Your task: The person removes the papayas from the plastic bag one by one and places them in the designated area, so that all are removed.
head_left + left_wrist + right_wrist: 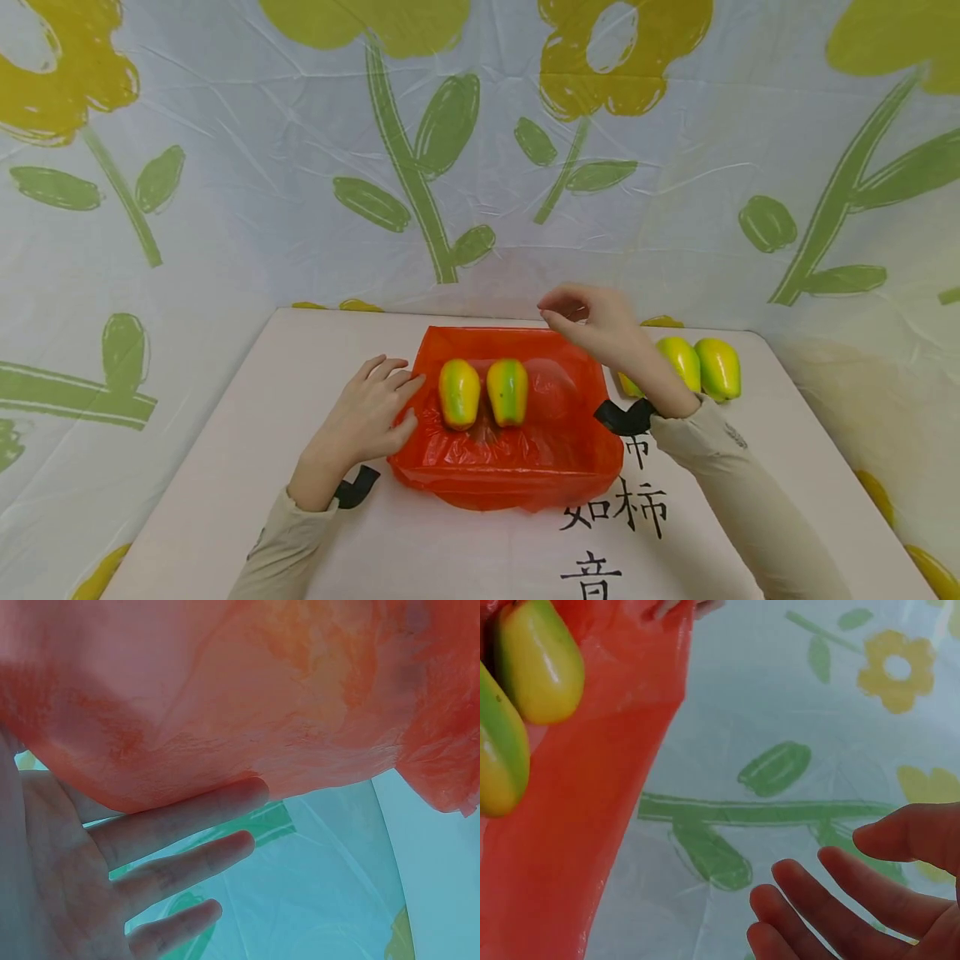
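A red plastic bag stands spread wide at the middle of the table. In it lie two glossy yellow-green mangoes, side by side. My left hand is at the bag's left edge with its fingers spread; in the left wrist view the straight fingers lie against or just beside the red plastic. Above the bag's back right corner, my right hand is raised with loosely bent fingers. Nothing is between its thumb and fingers in the right wrist view.
More mangoes lie right of the bag, partly hidden by my right forearm. The pale table carries black written characters at the front. A white flower-print cloth walls in the back and sides.
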### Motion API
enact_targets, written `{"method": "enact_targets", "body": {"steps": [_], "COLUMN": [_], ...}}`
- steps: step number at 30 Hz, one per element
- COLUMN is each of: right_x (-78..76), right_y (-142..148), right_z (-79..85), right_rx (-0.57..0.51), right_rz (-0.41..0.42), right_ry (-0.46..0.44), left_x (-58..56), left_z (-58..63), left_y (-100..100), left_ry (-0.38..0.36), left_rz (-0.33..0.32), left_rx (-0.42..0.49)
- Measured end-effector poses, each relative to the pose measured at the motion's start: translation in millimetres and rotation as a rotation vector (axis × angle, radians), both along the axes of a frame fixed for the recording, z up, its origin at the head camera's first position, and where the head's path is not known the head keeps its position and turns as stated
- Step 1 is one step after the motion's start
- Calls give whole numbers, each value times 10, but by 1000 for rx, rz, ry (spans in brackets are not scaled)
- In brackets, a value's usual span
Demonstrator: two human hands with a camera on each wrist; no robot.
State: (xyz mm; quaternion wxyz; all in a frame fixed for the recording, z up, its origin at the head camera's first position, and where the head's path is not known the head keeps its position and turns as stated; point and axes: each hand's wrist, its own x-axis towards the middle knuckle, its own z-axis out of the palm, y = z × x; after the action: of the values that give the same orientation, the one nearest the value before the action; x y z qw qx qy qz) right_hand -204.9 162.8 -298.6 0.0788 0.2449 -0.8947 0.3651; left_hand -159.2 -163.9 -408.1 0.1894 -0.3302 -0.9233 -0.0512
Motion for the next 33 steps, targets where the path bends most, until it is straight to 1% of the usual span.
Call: {"method": "enact_targets", "body": {"steps": [3, 5, 8, 11, 21, 25, 29, 33], "right_x": [-56, -87, -119, -140, -152, -141, -139, -151], "right_y": [-93, -155, -255, -350, -535, -556, -552, -547], "right_z": [-34, -74, -154, -251, -579, -674, -741, -789], "right_rx": [38, 55, 100, 171, 469, 576, 632, 655], "right_rz": [60, 104, 150, 173, 187, 166, 158, 146], "right_ry": [31, 35, 20, -8, -157, -179, -172, -180], "left_x": [3, 3, 3, 3, -5, -5, -4, -2], "left_z": [-1, -3, -9, -11, -3, 0, -3, -8], "left_y": [1, 4, 7, 4, -8, -9, -5, 3], "left_ry": [0, -1, -3, -7, -9, -10, -6, -1], "left_rz": [-2, -5, -6, -3, 3, 6, 2, -3], "left_rx": [-2, -1, 0, 1, -5, -6, -1, 4]}}
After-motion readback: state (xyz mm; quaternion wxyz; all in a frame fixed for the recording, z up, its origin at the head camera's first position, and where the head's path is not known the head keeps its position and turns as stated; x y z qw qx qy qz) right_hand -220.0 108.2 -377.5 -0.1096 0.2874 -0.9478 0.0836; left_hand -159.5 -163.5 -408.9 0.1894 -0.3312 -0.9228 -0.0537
